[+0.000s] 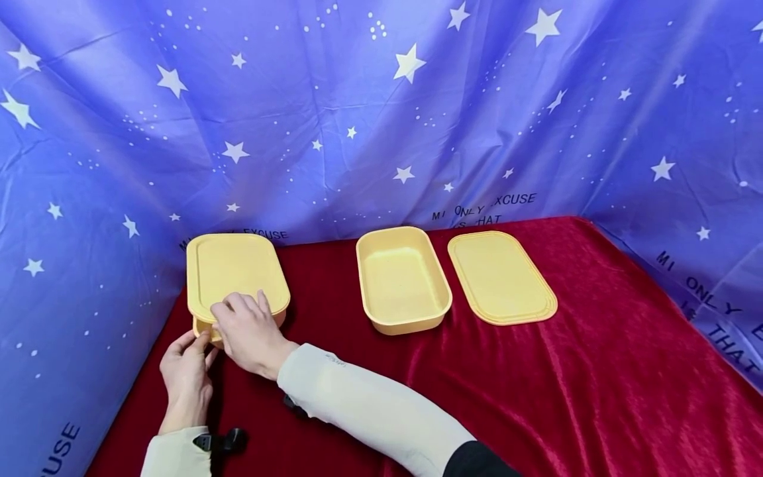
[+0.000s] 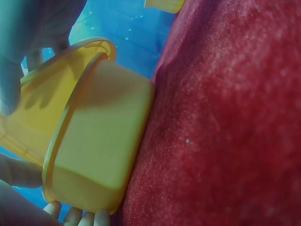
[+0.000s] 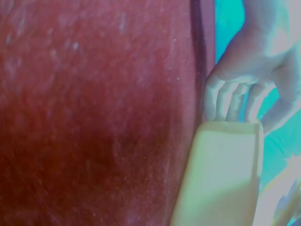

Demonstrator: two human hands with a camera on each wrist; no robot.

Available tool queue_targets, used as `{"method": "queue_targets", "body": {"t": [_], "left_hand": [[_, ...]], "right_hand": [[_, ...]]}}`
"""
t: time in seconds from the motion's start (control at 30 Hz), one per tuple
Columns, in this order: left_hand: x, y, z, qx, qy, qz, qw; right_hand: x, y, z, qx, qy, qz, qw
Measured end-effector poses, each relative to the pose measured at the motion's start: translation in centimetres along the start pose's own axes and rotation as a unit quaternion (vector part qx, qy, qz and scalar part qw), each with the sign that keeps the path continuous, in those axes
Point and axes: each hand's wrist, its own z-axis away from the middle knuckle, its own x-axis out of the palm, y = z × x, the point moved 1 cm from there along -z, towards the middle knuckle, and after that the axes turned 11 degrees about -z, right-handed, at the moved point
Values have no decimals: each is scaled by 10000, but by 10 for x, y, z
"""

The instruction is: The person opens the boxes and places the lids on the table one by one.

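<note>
At the left end of the table, a yellow plastic box (image 1: 206, 327) stands under its matching lid (image 1: 235, 262). The lid sits raised at the near side, leaving a gap above the rim. My left hand (image 1: 187, 376) grips the box's near left corner; in the left wrist view its thumb (image 2: 21, 172) lies at the rim and its fingertips (image 2: 73, 215) are under the end wall. With bent fingers, my right hand (image 1: 253, 338) holds the lid's near edge. In the right wrist view, the box wall (image 3: 221, 174) hides the left fingertips.
Mid-table stands an uncovered yellow box (image 1: 402, 281), its inside bare. A second yellow lid (image 1: 503, 278) lies flat to its right. Dark red velvet cloth (image 1: 536, 397) covers the table, and a blue star-patterned curtain (image 1: 357, 99) hangs behind and along both sides.
</note>
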Motion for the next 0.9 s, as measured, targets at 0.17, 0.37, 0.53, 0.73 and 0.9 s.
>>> {"method": "queue_targets", "body": {"t": [0.17,0.37,0.53,0.73,0.9], "left_hand": [[0,-1,0,-29,-8,-56,10000],[1,-1,0,-35,-32,29,10000],[1,-1,0,-75,-28,65,9999],[1,-1,1,-108,-67,37,9999],[-1,-1,2,-115,-75,-59,9999]], "right_hand": [[-2,1,2,-18,316,69,9995],[-3,6,2,-480,1005,438,9928],[-7,10,2,-423,1146,61,9925],[-10,15,4,-350,1342,-513,9890],[-13,19,6,-128,1441,-1251,9815]]}}
